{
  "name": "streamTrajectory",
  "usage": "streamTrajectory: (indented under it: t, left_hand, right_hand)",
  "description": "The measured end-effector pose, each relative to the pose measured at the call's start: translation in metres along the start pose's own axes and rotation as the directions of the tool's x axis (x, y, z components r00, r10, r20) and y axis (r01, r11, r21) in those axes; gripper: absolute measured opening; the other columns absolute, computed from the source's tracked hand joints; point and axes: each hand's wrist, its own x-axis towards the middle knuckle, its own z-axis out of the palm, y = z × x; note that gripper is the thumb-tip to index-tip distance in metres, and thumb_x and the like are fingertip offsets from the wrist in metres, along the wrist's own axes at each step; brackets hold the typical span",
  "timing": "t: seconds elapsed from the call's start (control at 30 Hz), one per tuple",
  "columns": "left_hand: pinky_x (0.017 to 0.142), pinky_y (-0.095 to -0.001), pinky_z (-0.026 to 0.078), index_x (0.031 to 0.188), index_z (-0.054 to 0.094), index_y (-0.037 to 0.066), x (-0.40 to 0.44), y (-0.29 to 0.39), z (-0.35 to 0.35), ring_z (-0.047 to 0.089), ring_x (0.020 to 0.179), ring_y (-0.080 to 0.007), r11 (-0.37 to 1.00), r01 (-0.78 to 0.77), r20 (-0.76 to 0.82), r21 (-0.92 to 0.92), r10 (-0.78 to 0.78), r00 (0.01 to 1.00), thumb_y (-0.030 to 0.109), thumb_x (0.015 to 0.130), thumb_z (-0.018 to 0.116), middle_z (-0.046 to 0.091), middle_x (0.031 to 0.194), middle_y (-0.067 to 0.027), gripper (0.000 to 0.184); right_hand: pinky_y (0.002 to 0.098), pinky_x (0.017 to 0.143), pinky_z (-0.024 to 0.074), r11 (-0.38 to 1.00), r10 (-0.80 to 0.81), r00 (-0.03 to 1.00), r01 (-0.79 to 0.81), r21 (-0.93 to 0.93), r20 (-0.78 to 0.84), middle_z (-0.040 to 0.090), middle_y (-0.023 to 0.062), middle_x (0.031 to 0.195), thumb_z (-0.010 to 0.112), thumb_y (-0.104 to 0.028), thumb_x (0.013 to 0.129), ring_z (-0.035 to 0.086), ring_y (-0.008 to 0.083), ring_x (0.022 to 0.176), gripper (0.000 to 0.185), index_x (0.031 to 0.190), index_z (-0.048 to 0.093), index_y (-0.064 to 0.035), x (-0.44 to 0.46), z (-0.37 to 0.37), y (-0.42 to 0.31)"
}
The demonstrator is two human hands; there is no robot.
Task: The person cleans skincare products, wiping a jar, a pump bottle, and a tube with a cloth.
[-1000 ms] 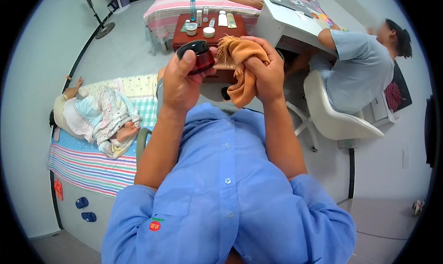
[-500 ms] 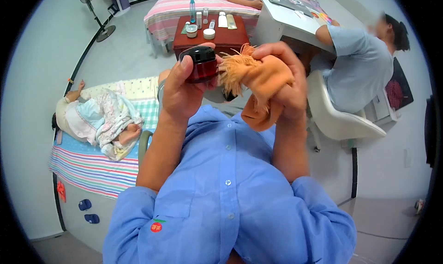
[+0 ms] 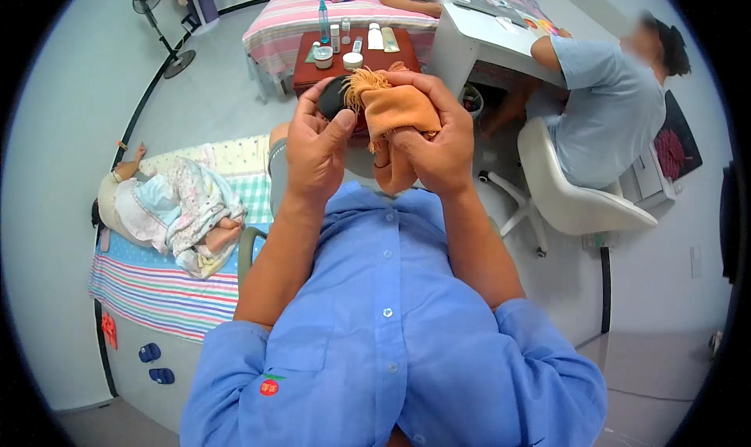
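My left hand (image 3: 317,146) is closed around a dark red cosmetic jar (image 3: 334,97) with a black lid, held up in front of my chest. In my right hand (image 3: 438,134) is a bunched orange cloth (image 3: 400,112) with a fringed edge. The fringe lies against the jar's lid and right side, so most of the red body is hidden. Both hands are close together, with the cloth between them and one end hanging below my right hand.
Several bottles and jars, including a white jar (image 3: 353,60), stand on a red-brown table (image 3: 307,77). A person sits on a white chair (image 3: 571,189) at a white desk (image 3: 469,36). Another lies on a floor mat (image 3: 156,290); a third leans on the bed (image 3: 270,25).
My right hand has moved left with the orange cloth, which now presses against the jar. The jar has tilted, and my left thumb has shifted toward its front.
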Motion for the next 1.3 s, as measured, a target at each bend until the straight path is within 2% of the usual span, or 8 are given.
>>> streamTrajectory:
  t: [0.17, 0.23, 0.4, 0.67, 0.83, 0.97, 1.03, 1.3]
  left_hand:
    - [0.105, -0.0345, 0.051, 0.146, 0.035, -0.004, 0.002, 0.002, 0.004, 0.062, 0.118, -0.0207, 0.986, -0.109, -0.044, 0.125, 0.115, 0.992, 0.016, 0.094, 0.076, 0.058, 0.132, -0.0141, 0.069]
    - [0.104, -0.0344, 0.051, 0.145, 0.038, -0.004, 0.006, 0.003, 0.009, 0.061, 0.119, -0.0203, 0.975, -0.178, -0.022, 0.133, 0.182, 0.983, 0.025, 0.094, 0.077, 0.06, 0.13, -0.0133, 0.07]
    - [0.098, -0.0311, 0.054, 0.137, 0.052, 0.0, 0.007, -0.004, 0.035, 0.064, 0.112, -0.0168, 1.0, -0.021, -0.027, 0.022, 0.021, 0.999, 0.043, 0.093, 0.074, 0.064, 0.124, -0.0087, 0.065]
    - [0.109, -0.0469, 0.047, 0.136, 0.054, 0.005, 0.018, -0.014, 0.013, 0.062, 0.12, -0.0302, 0.942, 0.131, -0.187, -0.308, -0.195, 0.963, 0.057, 0.099, 0.056, 0.062, 0.135, -0.0157, 0.064]
    - [0.109, -0.0464, 0.047, 0.137, 0.054, 0.004, 0.022, -0.001, -0.018, 0.061, 0.121, -0.0306, 0.88, 0.212, -0.156, -0.424, -0.301, 0.941, 0.059, 0.1, 0.053, 0.063, 0.134, -0.0174, 0.066]
    - [0.112, -0.046, 0.045, 0.141, 0.051, 0.006, 0.019, -0.014, -0.012, 0.058, 0.127, -0.0292, 0.863, 0.207, -0.119, -0.461, -0.292, 0.949, 0.056, 0.1, 0.055, 0.061, 0.138, -0.0136, 0.064]
    - [0.113, -0.0453, 0.044, 0.143, 0.049, 0.008, 0.015, -0.009, 0.006, 0.056, 0.13, -0.0276, 0.873, 0.224, -0.08, -0.433, -0.284, 0.955, 0.055, 0.1, 0.056, 0.059, 0.141, -0.0113, 0.064]
    - [0.102, -0.0424, 0.051, 0.138, 0.053, 0.005, 0.02, 0.002, -0.022, 0.064, 0.118, -0.0277, 0.96, 0.107, -0.132, -0.26, -0.145, 0.981, 0.053, 0.099, 0.059, 0.064, 0.132, -0.0133, 0.062]
  right_hand:
    - [0.0304, 0.091, 0.0551, 0.967, 0.13, 0.988, -0.109, 0.229, -0.078, 0.065, 0.0106, 0.117, 0.069, -0.004, 0.082, 0.067, 0.0188, 0.103, 0.044, 0.125, 0.061, -0.0005, -0.001, 0.005, 0.005]
    - [0.0298, 0.089, 0.0558, 0.789, 0.349, 0.934, -0.246, 0.563, -0.082, 0.064, 0.0107, 0.119, 0.069, -0.005, 0.087, 0.066, 0.0183, 0.104, 0.045, 0.13, 0.055, -0.0005, -0.003, 0.007, 0.012]
    - [0.0303, 0.099, 0.0498, 0.898, 0.086, 0.978, 0.006, 0.441, -0.188, 0.058, 0.0084, 0.119, 0.065, -0.017, 0.102, 0.058, 0.0152, 0.111, 0.045, 0.136, 0.04, -0.0015, -0.017, 0.036, 0.016]
    - [0.0275, 0.082, 0.0567, 0.837, 0.383, 0.905, -0.255, 0.483, -0.185, 0.064, 0.0083, 0.111, 0.072, -0.009, 0.094, 0.065, 0.0135, 0.096, 0.035, 0.123, 0.054, -0.0004, -0.008, 0.033, 0.055]
    - [0.0282, 0.082, 0.0574, 0.901, 0.342, 0.92, -0.264, 0.345, -0.19, 0.065, 0.0097, 0.112, 0.073, -0.006, 0.088, 0.066, 0.0142, 0.097, 0.039, 0.122, 0.055, -0.0007, -0.007, 0.026, 0.039]
    - [0.0439, 0.098, 0.0473, 0.983, -0.079, 0.984, 0.05, -0.179, -0.157, 0.06, 0.0199, 0.116, 0.08, -0.014, 0.074, 0.059, 0.0369, 0.111, 0.053, 0.12, 0.058, -0.0033, -0.01, 0.039, 0.02]
    - [0.0426, 0.097, 0.0489, 0.929, -0.259, 0.95, 0.196, -0.315, -0.175, 0.061, 0.0187, 0.116, 0.08, -0.013, 0.074, 0.061, 0.0359, 0.11, 0.049, 0.118, 0.06, -0.0031, -0.009, 0.041, 0.031]
    - [0.0397, 0.097, 0.0503, 0.985, 0.121, 0.959, -0.148, -0.09, -0.256, 0.063, 0.0166, 0.117, 0.078, -0.01, 0.075, 0.064, 0.0329, 0.109, 0.046, 0.118, 0.062, -0.0039, -0.008, 0.02, 0.05]
